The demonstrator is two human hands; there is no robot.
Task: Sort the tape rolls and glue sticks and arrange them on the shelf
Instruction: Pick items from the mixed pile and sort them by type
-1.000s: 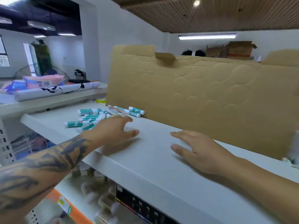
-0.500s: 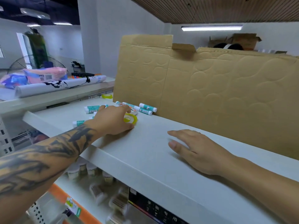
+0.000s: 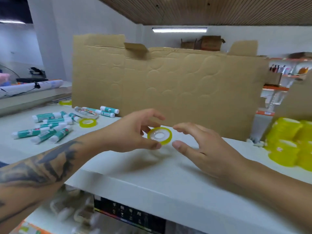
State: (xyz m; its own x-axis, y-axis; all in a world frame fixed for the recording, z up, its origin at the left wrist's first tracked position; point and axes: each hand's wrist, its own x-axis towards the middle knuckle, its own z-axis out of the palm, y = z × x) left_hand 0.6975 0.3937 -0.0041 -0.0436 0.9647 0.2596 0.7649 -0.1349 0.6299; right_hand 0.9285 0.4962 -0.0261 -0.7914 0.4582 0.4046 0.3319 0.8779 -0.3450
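Above the shelf [image 3: 152, 174], the left hand [image 3: 133, 132] pinches a yellow tape roll [image 3: 159, 135] which the open right hand [image 3: 202, 149] should take by its rim toward the yellow stack [image 3: 287, 142] far right.

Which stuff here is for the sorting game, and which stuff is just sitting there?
For the job:
yellow tape roll held by the left hand
right hand, open beside it
glue sticks
stacked yellow rolls
white shelf

Just lying about:
cardboard sheet
rolled paper
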